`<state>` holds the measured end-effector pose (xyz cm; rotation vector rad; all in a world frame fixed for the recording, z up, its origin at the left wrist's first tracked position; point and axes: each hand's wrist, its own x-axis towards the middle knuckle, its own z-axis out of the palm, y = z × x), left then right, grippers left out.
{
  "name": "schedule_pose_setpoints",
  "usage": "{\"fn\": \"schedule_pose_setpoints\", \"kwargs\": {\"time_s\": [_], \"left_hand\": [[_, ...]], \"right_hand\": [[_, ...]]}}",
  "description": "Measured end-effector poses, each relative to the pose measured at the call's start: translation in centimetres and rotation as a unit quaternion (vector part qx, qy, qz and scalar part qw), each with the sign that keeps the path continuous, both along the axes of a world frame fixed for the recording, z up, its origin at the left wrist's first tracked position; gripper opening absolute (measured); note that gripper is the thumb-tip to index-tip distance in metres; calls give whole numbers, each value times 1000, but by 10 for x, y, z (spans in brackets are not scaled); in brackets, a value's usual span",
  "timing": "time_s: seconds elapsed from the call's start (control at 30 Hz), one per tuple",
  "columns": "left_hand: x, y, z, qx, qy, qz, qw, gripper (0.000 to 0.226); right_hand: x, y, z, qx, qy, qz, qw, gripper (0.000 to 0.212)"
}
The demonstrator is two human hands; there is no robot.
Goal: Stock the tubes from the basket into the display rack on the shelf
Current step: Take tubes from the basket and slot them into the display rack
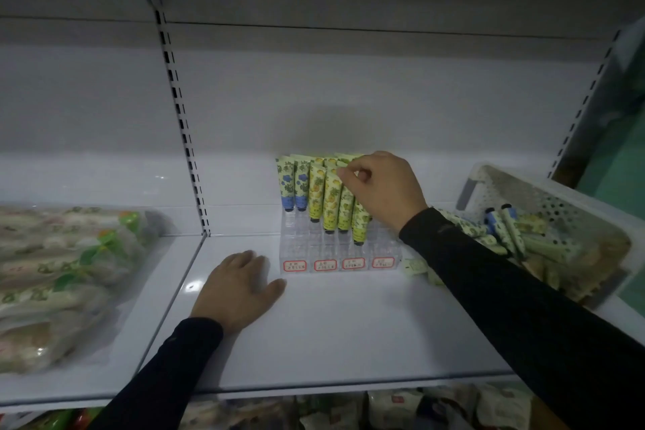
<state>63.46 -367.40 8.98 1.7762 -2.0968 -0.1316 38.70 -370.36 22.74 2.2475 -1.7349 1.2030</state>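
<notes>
Packets point(59, 276) in clear wrapping, printed green and orange, lie heaped at the far left on the neighbouring shelf bay. Next comes the white shelf point(331, 332), and on it the left hand point(241, 290) rests palm down, fingers straight and only slightly spread, flat on the surface and holding nothing; its fingertips lie just beside the front left corner of the display rack point(340, 255) without clearly touching it. That rack is clear plastic, stepped, with four red-bordered labels along its front edge. Tubes stand in it cap down: two blue-flowered tubes point(294, 185) at the left, then yellow-green tubes point(330, 199) in the middle columns, with more rows behind them. The right hand point(380, 188) hangs over the rack's right half, fingers curled tight, thumb and forefinger pinching the top edge of one yellow-green tube point(346, 201) that stands among the others; whether its cap is fully seated in a slot cannot be told. A dark sleeve covers each forearm. A few tubes lie loose on the shelf just right of the rack, partly hidden under the right arm. At the far right sits the white perforated basket point(523, 192), tilted, with more tubes point(506, 230) piled inside, blue-capped and green-patterned.
</notes>
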Motion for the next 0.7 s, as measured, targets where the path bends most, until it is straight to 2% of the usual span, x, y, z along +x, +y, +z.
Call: {"fn": "schedule_pose_setpoints", "kwargs": {"time_s": [0.17,0.3,0.43,0.7], "left_hand": [[-2,8,4,-20,37,12,999,63],[-17,24,18,-83,77,1,994,68],[-54,38,34,-104,88,-80,987,54],[-160,42,38,-63,33,-257,964,65]], "right_hand": [[-36,30,-15,8,10,22,1000,42],[-73,52,-31,26,33,3,999,45],[-109,70,-51,72,35,-24,997,48],[-177,95,-88,89,35,-119,988,54]]}}
